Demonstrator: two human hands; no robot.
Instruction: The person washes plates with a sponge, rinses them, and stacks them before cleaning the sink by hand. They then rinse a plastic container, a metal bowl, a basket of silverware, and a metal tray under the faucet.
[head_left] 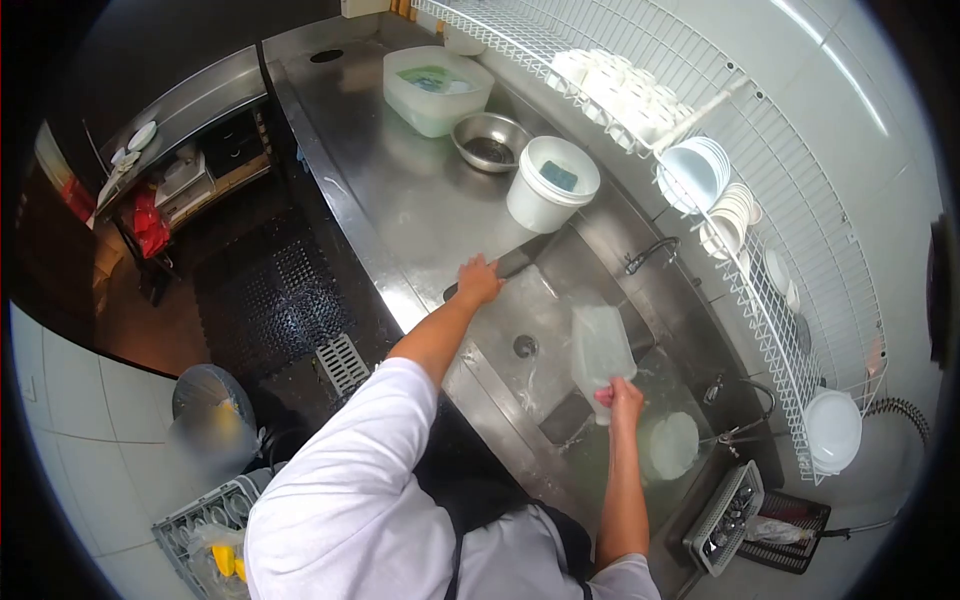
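Note:
My right hand (622,399) grips the near end of a translucent rectangular plastic container (600,345), which is tilted above the divider between the two sink basins. Below and to its right, a round translucent piece, perhaps a lid (674,446), lies in the water of the right basin (612,470). My left hand (480,281) rests on the left rim of the left basin (510,320), fingers spread and nothing visible in them. Wet streaks and a drain (525,346) show on that basin's floor.
On the steel counter (400,200) stand a white bucket (535,205) with a sponge, a metal bowl (490,142) and a large translucent tub (437,90). Faucets (652,255) line the back wall. A wire rack (770,300) holds cups and bowls overhead. A cutlery basket (725,518) stands at right.

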